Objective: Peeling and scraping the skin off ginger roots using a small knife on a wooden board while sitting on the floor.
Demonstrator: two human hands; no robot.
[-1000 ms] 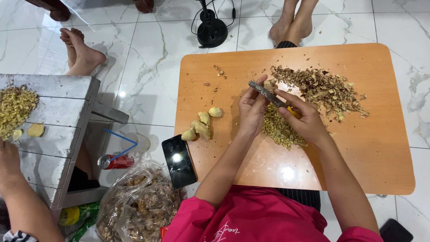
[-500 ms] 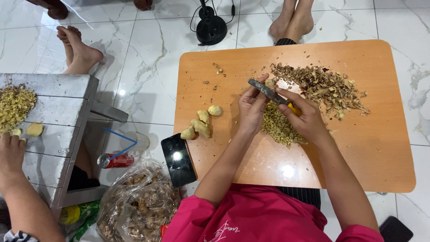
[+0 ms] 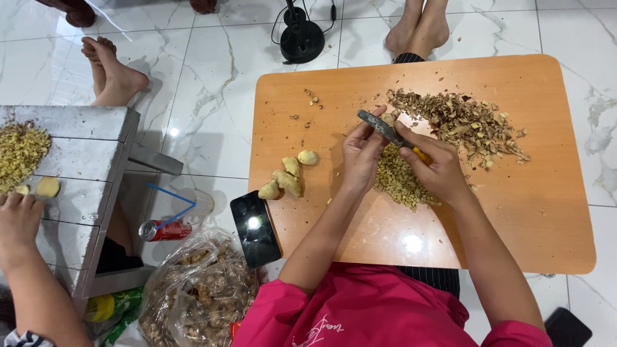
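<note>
1. The person in the pink top is sitting at the near edge of a low orange table (image 3: 527, 218), with both hands meeting over its middle.
2. The right hand (image 3: 440, 168) is closing around the yellow handle of a knife (image 3: 385, 130), whose dark blade is pointing far-left.
3. The left hand (image 3: 361, 156) is curling its fingers around a small piece of ginger (image 3: 388, 118) at the blade; most of the piece is hidden, so its shape cannot be told.
4. A pile of pale chopped ginger bits (image 3: 400, 180) is lying on the table just under and between the two hands.
5. A larger heap of brown peelings (image 3: 463, 122) is spreading on the far right of the table, just beyond the right hand.
6. Several peeled ginger lumps (image 3: 287, 178) are resting left of the left hand, close to the table's left edge.
7. A black phone (image 3: 255, 229) is lying half over the table's near-left corner.
8. On the floor to the left, a clear bag of unpeeled ginger (image 3: 196, 295) and a red can (image 3: 165, 231) are sitting beside a grey wooden stool (image 3: 77, 160), where another person's hand (image 3: 18, 222) is resting near yellow chopped bits.
</note>
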